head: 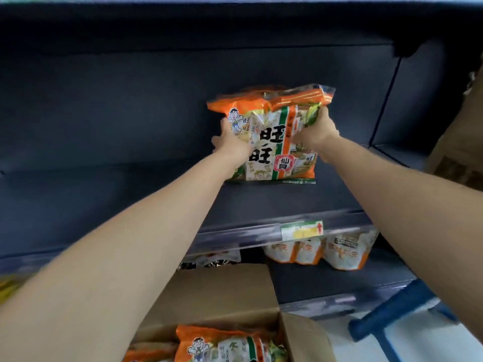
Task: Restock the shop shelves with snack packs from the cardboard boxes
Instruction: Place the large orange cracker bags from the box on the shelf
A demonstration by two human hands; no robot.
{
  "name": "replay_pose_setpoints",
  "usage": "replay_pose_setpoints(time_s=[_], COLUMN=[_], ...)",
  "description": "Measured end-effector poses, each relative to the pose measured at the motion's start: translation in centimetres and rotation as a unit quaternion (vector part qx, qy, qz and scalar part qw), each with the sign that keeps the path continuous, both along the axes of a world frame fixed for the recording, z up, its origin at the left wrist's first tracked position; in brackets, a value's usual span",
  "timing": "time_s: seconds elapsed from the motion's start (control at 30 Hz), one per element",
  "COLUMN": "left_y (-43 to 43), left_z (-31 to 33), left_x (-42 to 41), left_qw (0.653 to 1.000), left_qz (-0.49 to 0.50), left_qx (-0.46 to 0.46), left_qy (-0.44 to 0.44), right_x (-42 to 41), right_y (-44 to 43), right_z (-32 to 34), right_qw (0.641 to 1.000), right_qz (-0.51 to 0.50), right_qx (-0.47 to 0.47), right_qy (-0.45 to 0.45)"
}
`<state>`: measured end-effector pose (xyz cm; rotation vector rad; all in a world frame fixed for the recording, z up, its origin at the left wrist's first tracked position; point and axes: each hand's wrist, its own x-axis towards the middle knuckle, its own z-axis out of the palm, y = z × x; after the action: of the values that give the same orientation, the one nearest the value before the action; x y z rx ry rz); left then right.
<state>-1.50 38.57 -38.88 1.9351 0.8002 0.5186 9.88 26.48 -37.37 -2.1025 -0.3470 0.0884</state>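
A person sets an orange rice-cracker pack (277, 137) upright on the dark upper shelf (261, 197), left hand (232, 142) clasping its left edge, right hand (317, 131) curled round its right; matching packs (227, 346) fill the cardboard box (217, 291) below

Left hand (231, 145) fingertips hidden behind snack pack (271, 137) left edge. Right hand (317, 133) fingertips buried in pack's upper right corner. Price tag (302, 230) blurred, print unreadable. Open cardboard box (214, 296) and boxed pack (224, 346) cut by bottom edge. Second box (460, 152) cut by right edge. Blue object (392, 312) blurred, unidentifiable.
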Motion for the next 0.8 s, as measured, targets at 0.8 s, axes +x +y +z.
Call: replay_pose_setpoints(time_s=[0.8], left_y=[3.5], left_z=[-5.3], left_x=[2.4], left_qw=[0.999], left_qz=[-0.011], left_qx=[-0.011], left_qy=[0.045], right_x=[0.1], right_y=[1.7], right_z=[-7.5], right_qw=[0.996], right_qz=[0.057], right_qx=[0.047], right_qy=[0.046])
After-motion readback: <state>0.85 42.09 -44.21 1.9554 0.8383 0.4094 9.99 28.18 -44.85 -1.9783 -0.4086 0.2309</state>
